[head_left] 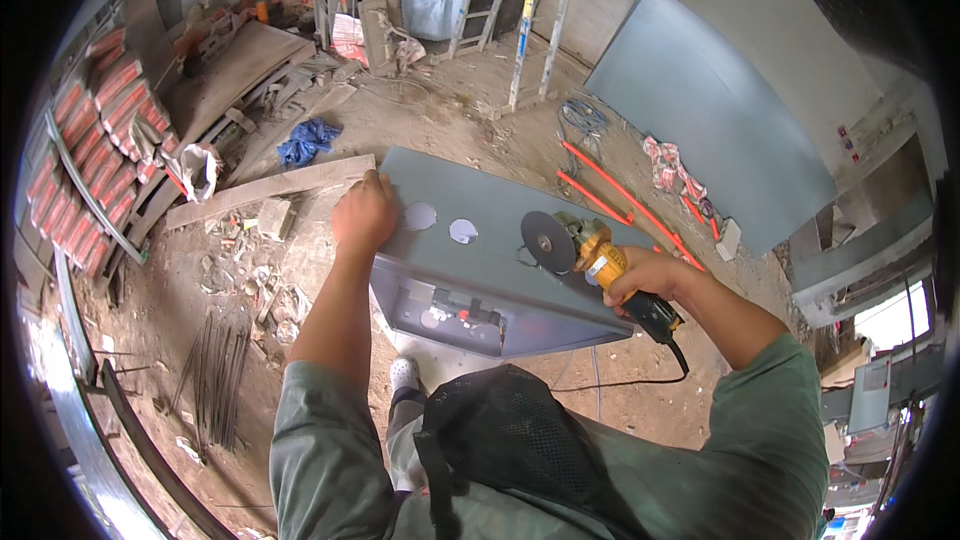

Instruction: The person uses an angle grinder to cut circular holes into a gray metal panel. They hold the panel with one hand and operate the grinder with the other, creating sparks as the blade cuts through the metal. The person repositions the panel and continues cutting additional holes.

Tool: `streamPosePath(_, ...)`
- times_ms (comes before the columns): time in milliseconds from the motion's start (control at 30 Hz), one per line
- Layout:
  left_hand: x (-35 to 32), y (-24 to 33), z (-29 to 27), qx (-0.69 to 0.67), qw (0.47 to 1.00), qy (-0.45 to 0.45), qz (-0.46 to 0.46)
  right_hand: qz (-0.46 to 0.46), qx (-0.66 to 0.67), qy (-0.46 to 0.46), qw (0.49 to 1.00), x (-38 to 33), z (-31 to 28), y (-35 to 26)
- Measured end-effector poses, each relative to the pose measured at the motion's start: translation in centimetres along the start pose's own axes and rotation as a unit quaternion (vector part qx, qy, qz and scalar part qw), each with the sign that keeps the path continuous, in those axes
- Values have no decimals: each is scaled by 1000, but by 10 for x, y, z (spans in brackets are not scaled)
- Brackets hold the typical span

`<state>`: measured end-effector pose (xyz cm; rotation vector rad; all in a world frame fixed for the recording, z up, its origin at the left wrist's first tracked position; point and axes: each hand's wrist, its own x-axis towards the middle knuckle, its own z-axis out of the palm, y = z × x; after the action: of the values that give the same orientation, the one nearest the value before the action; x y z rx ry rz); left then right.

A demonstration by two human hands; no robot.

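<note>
The yellow grinder (606, 265) is held right of the frame's centre, its body clamped in the right hand (640, 278); its long axis is slanted from upper left to lower right, with the disc (537, 230) pointed up and left, away from the grip, and the black cord (640, 381) trailed from the lower-right end; the disc is set nearer the right hand than the left, over the grey metal box (470, 270), though whether they touch cannot be told.

The box is placed at the centre of the frame, between the hands; its long axis is run from upper left to right, slightly downward, and its open side is faced toward the lower edge; its upper-left end is gripped by the left hand (365, 210), fingers closed over the edge.
</note>
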<state>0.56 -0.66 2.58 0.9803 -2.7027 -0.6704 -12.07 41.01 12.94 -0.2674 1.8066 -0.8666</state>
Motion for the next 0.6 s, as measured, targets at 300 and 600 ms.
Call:
streamPosePath(300,4,-3,6,-7,1000,7,-8,23,-11,5,1000,4,-6,7)
streamPosePath(600,4,-5,7,-29,1000,1,-5,38,-5,18,999,1,3,-4)
